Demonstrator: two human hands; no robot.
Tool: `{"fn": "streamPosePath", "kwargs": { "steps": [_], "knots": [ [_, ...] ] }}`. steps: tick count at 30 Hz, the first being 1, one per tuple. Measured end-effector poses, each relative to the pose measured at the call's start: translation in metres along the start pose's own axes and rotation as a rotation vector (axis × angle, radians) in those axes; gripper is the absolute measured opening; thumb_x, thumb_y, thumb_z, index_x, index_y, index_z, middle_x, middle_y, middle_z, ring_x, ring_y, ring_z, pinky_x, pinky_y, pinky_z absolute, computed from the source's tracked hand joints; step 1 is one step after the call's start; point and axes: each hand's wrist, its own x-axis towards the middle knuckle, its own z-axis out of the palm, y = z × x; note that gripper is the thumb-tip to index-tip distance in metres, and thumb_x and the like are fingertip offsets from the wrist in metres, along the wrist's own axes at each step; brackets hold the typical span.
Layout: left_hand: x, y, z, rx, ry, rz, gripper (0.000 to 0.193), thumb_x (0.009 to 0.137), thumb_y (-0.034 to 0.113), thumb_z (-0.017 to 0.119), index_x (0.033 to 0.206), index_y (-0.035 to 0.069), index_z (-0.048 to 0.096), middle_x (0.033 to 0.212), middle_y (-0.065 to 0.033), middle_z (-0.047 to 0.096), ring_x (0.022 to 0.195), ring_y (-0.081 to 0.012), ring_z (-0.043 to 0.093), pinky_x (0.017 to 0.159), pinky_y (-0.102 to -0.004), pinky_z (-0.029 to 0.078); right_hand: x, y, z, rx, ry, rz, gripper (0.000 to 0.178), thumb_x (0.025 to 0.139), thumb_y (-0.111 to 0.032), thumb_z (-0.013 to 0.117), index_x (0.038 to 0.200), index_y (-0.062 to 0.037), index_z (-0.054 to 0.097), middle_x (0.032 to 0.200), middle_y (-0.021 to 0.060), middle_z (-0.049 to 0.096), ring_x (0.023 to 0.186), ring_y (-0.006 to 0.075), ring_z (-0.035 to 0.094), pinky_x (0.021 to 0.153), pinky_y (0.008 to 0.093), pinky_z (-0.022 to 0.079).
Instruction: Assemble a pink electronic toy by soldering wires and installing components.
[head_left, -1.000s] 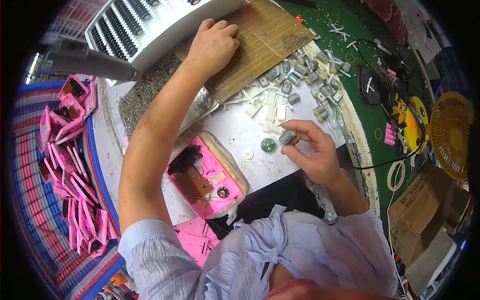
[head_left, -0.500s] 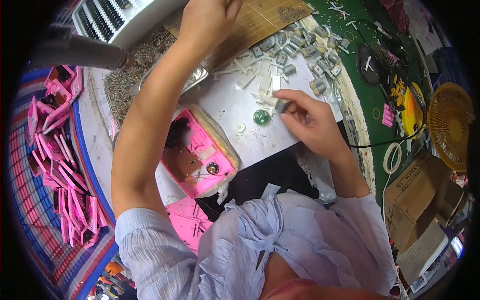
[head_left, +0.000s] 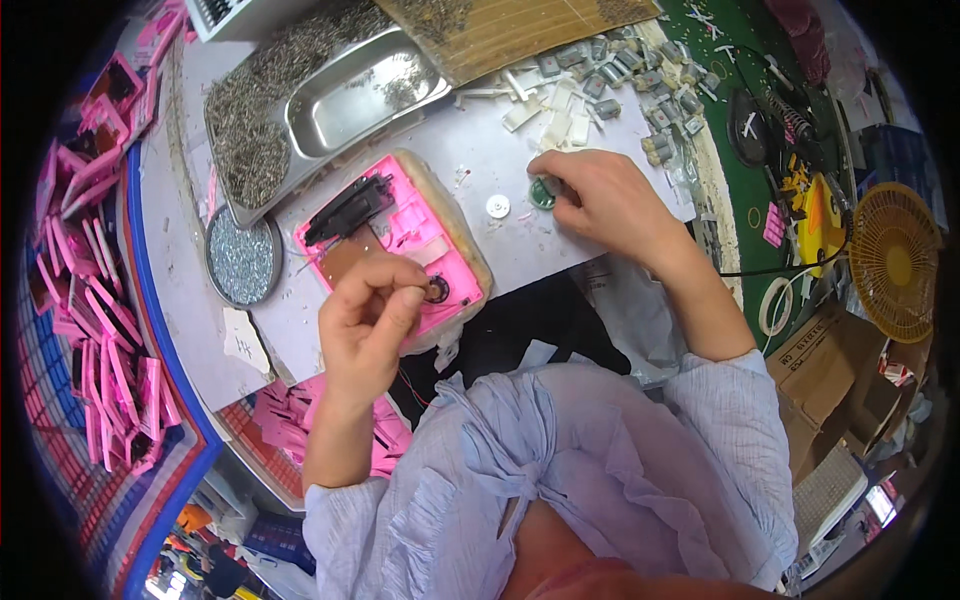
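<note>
My left hand point(head_left: 372, 325) hovers over the lower left part of a pink plastic case point(head_left: 455, 262), its thumb and fingers pinched together; anything between the fingertips is too small to make out. Inside the case are a black mechanism point(head_left: 348, 210), a brown board and a round dark part point(head_left: 437, 289) beside my fingertips. The case rests on a pale padded block. My right hand point(head_left: 615, 205) has its thumb and forefinger closed on a small round green piece point(head_left: 541, 193) on the white tabletop. A white disc point(head_left: 498, 207) lies between the two hands.
Screws fill a tray point(head_left: 245, 150) holding a metal pan point(head_left: 340, 115). Grey motors point(head_left: 655, 85) and white plastic parts point(head_left: 560, 112) lie at the far right. A round dish point(head_left: 243, 255) stands left. Pink casings point(head_left: 105, 350) fill a basket; a fan point(head_left: 895, 260) is far right.
My left hand has come back from the far side to the pink case. My right hand no longer has the grey motor and is now at the green piece. The view has shifted.
</note>
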Motion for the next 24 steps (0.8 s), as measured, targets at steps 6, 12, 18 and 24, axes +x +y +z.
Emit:
{"fn": "streamPosePath", "kwargs": {
  "steps": [6, 12, 18, 24],
  "knots": [
    [-0.032, -0.012, 0.004, -0.106, 0.089, -0.127, 0.020, 0.093, -0.009, 0.067, 0.112, -0.005, 0.067, 0.107, -0.0085, 0.063, 0.085, -0.0100, 0.064, 0.070, -0.0218, 0.052, 0.000, -0.013, -0.027, 0.443, -0.160, 0.276, 0.046, 0.082, -0.002, 0.069, 0.128, -0.0079, 0.069, 0.068, -0.0062, 0.051, 0.063, 0.0038, 0.047, 0.059, 0.0231, 0.039],
    [-0.031, -0.021, 0.009, 0.306, 0.082, 0.035, 0.018, 0.092, -0.008, 0.067, 0.109, -0.003, 0.069, 0.105, -0.0082, 0.067, 0.089, -0.0124, 0.065, 0.075, -0.0251, 0.052, -0.005, -0.086, 0.000, 1.194, -0.301, 0.287, 0.047, 0.092, 0.000, 0.070, 0.137, 0.0005, 0.058, 0.078, -0.0035, 0.060, 0.072, 0.0047, 0.057, 0.066, 0.0193, 0.043],
    [-0.032, -0.025, 0.007, 0.151, 0.198, 0.020, 0.012, 0.091, -0.002, 0.071, 0.102, -0.001, 0.070, 0.096, -0.0081, 0.069, 0.084, -0.0142, 0.069, 0.073, -0.0266, 0.056, 0.007, -0.097, 0.026, 1.309, -0.433, 0.348, 0.052, 0.090, -0.005, 0.071, 0.139, 0.0034, 0.055, 0.077, -0.0021, 0.060, 0.067, 0.0053, 0.056, 0.061, 0.0186, 0.042],
    [-0.025, -0.027, -0.021, 0.444, 0.359, 0.180, 0.011, 0.090, -0.005, 0.071, 0.100, -0.002, 0.070, 0.094, -0.0092, 0.070, 0.080, -0.0145, 0.068, 0.068, -0.0263, 0.054, 0.016, -0.059, 0.022, 1.432, -0.057, 0.357, 0.049, 0.093, -0.005, 0.068, 0.140, 0.0021, 0.055, 0.078, -0.0003, 0.062, 0.068, 0.0067, 0.053, 0.060, 0.0213, 0.039]
  ]
}}
